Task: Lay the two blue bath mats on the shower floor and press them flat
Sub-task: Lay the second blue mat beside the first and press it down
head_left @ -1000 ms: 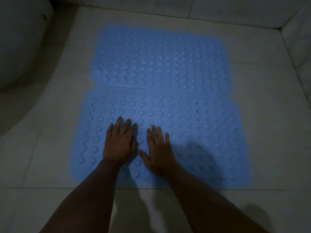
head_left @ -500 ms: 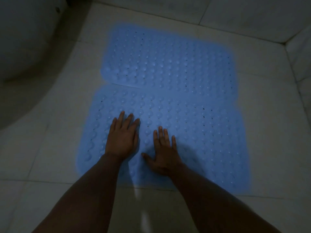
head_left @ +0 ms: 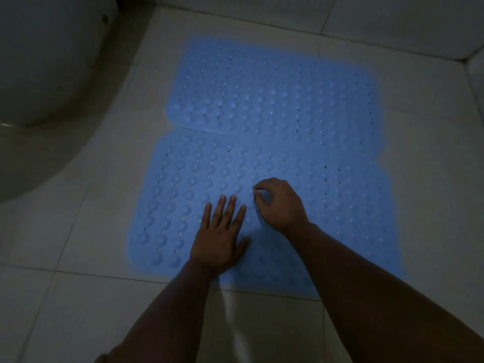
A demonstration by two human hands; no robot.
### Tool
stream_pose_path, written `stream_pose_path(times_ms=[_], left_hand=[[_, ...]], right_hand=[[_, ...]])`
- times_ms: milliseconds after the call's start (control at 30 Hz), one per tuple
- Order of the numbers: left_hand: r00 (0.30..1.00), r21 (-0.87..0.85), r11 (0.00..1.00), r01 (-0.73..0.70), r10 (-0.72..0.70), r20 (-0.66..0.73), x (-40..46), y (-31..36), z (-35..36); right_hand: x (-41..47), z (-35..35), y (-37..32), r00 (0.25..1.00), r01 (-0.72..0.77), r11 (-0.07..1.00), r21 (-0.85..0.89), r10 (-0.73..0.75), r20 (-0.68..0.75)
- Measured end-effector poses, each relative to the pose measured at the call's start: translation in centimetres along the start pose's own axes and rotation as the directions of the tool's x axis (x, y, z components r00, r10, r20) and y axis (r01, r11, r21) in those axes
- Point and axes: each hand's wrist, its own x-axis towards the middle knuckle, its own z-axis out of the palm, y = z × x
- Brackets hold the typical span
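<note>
Two blue bath mats with rows of round bumps lie side by side on the pale tiled floor. The far mat meets the near mat along a seam, and the far one overlaps slightly at the left. My left hand rests flat on the near mat with its fingers straight and spread. My right hand is just to its right over the same mat. Its fingers are curled under, thumb close to the fingertips, and it holds nothing that I can see.
The rounded white base of a toilet fills the upper left, close to the mats' left edges. Tiled walls meet the floor along the top and right. Bare floor tiles lie nearest me. The light is dim.
My right hand has lifted off the mat, curled its fingers and shifted forward. My left hand stays flat on the near mat. The view has moved closer.
</note>
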Motion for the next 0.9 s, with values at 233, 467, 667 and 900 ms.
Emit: stream_pose_path(times_ms=[233, 467, 667, 900], left_hand=[[0.999, 0.037, 0.998, 0.045, -0.045, 0.008, 0.1, 0.7, -0.3], [0.997, -0.047, 0.997, 0.065, -0.064, 0.037, 0.5, 0.7, -0.3], [0.997, -0.18, 0.981, 0.079, -0.074, 0.035, 2.1, -0.4, -3.5], [0.966, -0.12, 0.975, 0.189, -0.206, -0.153, 1.0, -9.0, -7.4]], right_hand=[[1.4, 0.6, 1.9, 0.97, 0.124, 0.992, -0.02, -0.126, -0.206], [2.4, 1.8, 2.9, 0.956, 0.212, 0.976, -0.046, -0.217, -0.197], [3.4, -0.4, -0.3, 0.995, 0.053, 0.992, -0.118, -0.063, -0.08], [1.7, 4.3, -7.2, 0.981, 0.091, 0.979, -0.183, -0.056, 0.185]])
